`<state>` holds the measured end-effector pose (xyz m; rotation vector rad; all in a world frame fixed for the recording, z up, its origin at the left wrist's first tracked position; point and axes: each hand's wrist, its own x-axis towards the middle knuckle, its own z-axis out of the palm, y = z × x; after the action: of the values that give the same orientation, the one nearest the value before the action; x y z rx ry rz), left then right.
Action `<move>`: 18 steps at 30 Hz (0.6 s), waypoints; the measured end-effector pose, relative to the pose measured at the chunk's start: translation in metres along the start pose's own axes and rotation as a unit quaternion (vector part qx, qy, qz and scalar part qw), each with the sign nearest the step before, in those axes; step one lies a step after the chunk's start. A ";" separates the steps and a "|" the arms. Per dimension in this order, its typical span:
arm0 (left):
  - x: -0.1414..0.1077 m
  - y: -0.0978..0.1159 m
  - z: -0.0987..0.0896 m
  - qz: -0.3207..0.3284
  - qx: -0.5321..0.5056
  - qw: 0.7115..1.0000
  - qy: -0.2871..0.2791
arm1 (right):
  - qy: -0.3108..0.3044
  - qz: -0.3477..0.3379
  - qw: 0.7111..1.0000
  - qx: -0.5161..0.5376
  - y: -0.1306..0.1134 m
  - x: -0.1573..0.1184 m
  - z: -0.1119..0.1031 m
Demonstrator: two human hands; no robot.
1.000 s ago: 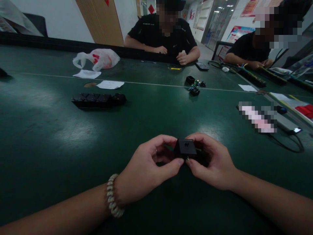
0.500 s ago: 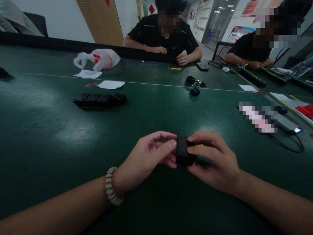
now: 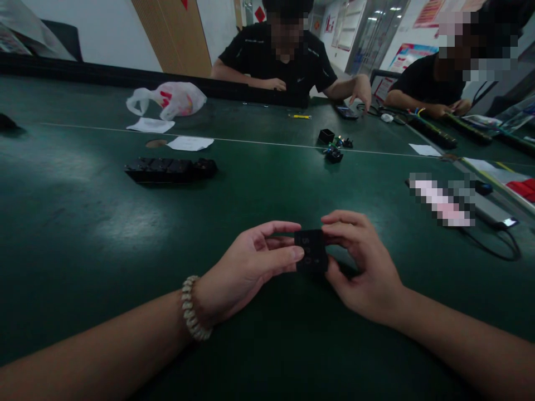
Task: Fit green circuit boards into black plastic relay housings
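A small black box (image 3: 311, 252) with faint markings on its upper face is held between my two hands, low over the green table (image 3: 259, 195). My left hand (image 3: 254, 256) grips its left side, thumb on the marked face and fingers behind; a beaded bracelet (image 3: 194, 309) circles that wrist. On the right side, my right hand (image 3: 365, 264) pinches the box between thumb and fingers. Beyond it lie an open black box (image 3: 326, 136) and small parts with green pieces (image 3: 334, 152). A long black segmented object (image 3: 171, 170) rests to the left.
White papers (image 3: 190, 143) and a plastic bag (image 3: 179, 100) lie at the back left. A blurred pink object (image 3: 441, 203) and a cable (image 3: 497, 253) are at the right. Two people in black shirts sit across, one's hand (image 3: 361, 92) near a phone (image 3: 346, 111).
The black box has turned in my hands, so its marked face now shows. My right fingers have shifted to its right edge. The person opposite has moved a hand toward the phone.
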<state>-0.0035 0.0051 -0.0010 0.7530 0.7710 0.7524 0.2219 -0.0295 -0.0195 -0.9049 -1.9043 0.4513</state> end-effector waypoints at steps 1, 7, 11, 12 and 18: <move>0.000 -0.001 0.000 0.009 0.002 1.000 0.006 | -0.001 0.037 0.998 0.041 0.001 0.000 0.001; -0.001 -0.003 0.000 0.074 0.060 0.995 0.023 | -0.026 0.178 0.964 0.197 0.001 0.003 0.002; -0.001 -0.002 0.000 0.089 0.084 0.992 0.024 | -0.034 0.211 0.949 0.230 -0.002 0.005 0.002; -0.001 -0.002 0.000 0.087 0.084 0.992 0.023 | -0.032 0.216 0.948 0.233 -0.002 0.005 0.002; 0.000 -0.003 -0.002 0.068 0.067 0.995 0.027 | -0.037 0.241 0.933 0.266 0.002 0.005 0.000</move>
<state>-0.0044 0.0047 -0.0045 0.9169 0.8316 0.8518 0.2215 -0.0240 -0.0175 -0.9804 -1.4853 1.2427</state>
